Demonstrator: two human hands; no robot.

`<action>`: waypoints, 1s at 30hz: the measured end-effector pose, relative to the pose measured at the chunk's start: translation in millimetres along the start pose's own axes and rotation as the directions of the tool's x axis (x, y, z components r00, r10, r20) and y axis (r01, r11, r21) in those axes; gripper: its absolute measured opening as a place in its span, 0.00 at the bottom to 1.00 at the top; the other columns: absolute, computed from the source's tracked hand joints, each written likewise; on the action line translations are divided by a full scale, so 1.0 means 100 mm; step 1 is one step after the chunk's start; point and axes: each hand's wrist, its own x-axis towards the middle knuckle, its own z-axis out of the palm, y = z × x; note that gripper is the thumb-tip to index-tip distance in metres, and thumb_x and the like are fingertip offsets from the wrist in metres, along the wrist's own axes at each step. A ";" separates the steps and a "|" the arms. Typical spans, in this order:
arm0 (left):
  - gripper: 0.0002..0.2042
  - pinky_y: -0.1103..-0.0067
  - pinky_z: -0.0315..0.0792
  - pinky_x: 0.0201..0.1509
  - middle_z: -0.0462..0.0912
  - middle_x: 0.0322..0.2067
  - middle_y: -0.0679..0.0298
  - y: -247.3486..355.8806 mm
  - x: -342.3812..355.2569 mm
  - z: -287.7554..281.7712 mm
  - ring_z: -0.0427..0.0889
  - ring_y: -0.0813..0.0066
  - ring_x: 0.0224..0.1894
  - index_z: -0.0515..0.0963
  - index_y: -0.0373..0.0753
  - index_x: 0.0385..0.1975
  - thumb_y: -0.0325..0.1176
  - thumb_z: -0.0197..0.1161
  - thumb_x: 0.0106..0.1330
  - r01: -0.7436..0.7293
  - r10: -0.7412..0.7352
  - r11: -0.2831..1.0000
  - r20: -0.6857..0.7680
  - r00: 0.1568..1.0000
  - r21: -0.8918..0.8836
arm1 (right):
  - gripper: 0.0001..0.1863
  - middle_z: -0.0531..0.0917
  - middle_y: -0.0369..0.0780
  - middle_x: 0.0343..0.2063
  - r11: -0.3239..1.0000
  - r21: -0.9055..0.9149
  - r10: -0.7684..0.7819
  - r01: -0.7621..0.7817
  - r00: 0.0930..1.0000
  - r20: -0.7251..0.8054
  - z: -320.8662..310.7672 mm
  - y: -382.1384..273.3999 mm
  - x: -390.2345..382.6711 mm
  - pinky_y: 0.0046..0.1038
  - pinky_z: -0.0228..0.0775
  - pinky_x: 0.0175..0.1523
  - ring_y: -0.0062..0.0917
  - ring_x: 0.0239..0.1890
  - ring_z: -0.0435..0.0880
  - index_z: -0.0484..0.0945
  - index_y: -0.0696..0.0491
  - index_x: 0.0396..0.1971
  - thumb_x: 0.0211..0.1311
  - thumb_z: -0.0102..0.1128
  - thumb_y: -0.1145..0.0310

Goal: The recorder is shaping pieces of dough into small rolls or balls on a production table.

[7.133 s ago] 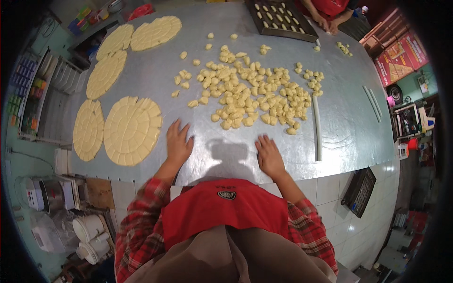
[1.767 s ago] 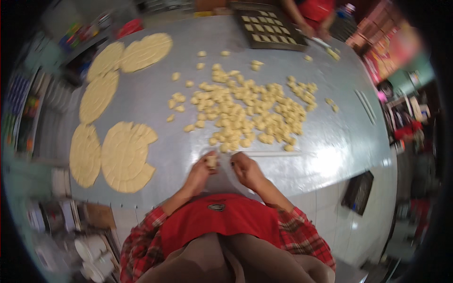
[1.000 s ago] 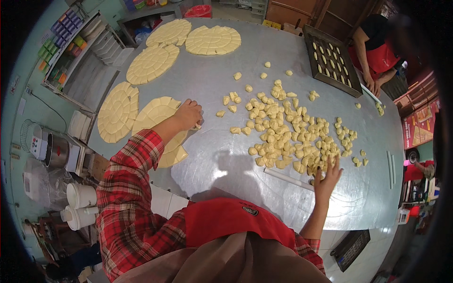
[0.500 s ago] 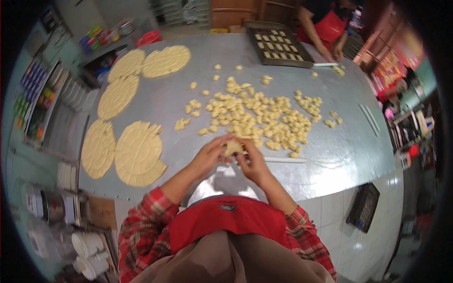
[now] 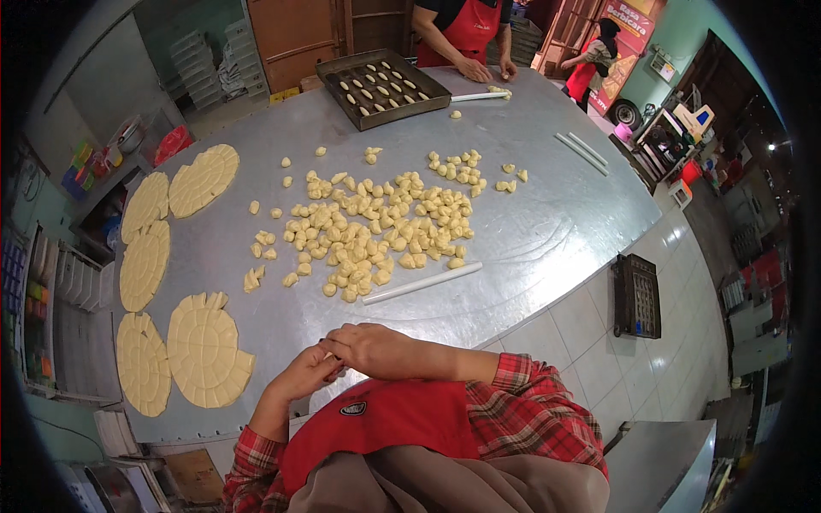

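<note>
At the near edge of the metal table, in front of my red apron, both my hands are pressed together. My left hand (image 5: pixel 303 373) has its fingers curled, and my right hand (image 5: pixel 373 350) lies over its fingertips. A small pale bit of dough (image 5: pixel 328 357) shows between them; the rest is hidden by my fingers. Just beyond lies a white rolling stick (image 5: pixel 423 283), with a wide heap of small yellow dough balls (image 5: pixel 376 218) past it. To the left are several flat dough rounds scored into pieces, the nearest being a dough round (image 5: pixel 208 350).
At the far side stands a dark baking tray (image 5: pixel 428 98) holding rows of small shaped pieces. Behind it a co-worker in a red apron (image 5: pixel 472 34) has both hands on the table. Two white sticks (image 5: pixel 583 154) lie at the right. A dark crate (image 5: pixel 636 295) is on the tiled floor.
My view has swung to the right, so the table appears further left. My hands, which held a dough piece visibly between their fingers, have closed together nearer my body, mostly covering it.
</note>
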 end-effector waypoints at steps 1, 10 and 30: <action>0.09 0.82 0.66 0.31 0.74 0.24 0.68 -0.03 0.02 0.01 0.70 0.82 0.26 0.73 0.36 0.34 0.35 0.51 0.66 0.003 -0.003 1.000 0.003 1.000 0.001 | 0.18 0.75 0.44 0.36 0.998 -0.050 0.032 -0.031 0.999 0.023 0.01 -0.01 -0.02 0.28 0.71 0.38 0.32 0.37 0.77 0.70 0.62 0.43 0.50 0.53 0.72; 0.14 0.83 0.66 0.30 0.72 0.21 0.70 -0.20 0.14 0.18 0.69 0.81 0.24 0.74 0.34 0.27 0.38 0.50 0.67 -0.132 0.218 0.938 -0.247 0.944 0.322 | 0.05 0.74 0.42 0.19 0.987 0.048 0.158 -0.156 0.986 -0.043 0.21 0.17 -0.18 0.32 0.70 0.28 0.35 0.24 0.76 0.71 0.57 0.25 0.47 0.55 0.73; 0.31 0.72 0.57 0.63 0.60 0.61 0.59 -0.38 0.68 -0.39 0.62 0.67 0.61 0.53 0.40 0.63 0.36 0.58 0.60 -0.234 0.183 0.965 -0.326 0.927 -0.123 | 0.25 0.75 0.47 0.41 0.601 0.263 0.776 -0.755 0.472 -0.417 0.15 1.87 -1.14 0.32 0.65 0.50 0.33 0.43 0.74 0.68 0.59 0.51 0.47 0.53 0.79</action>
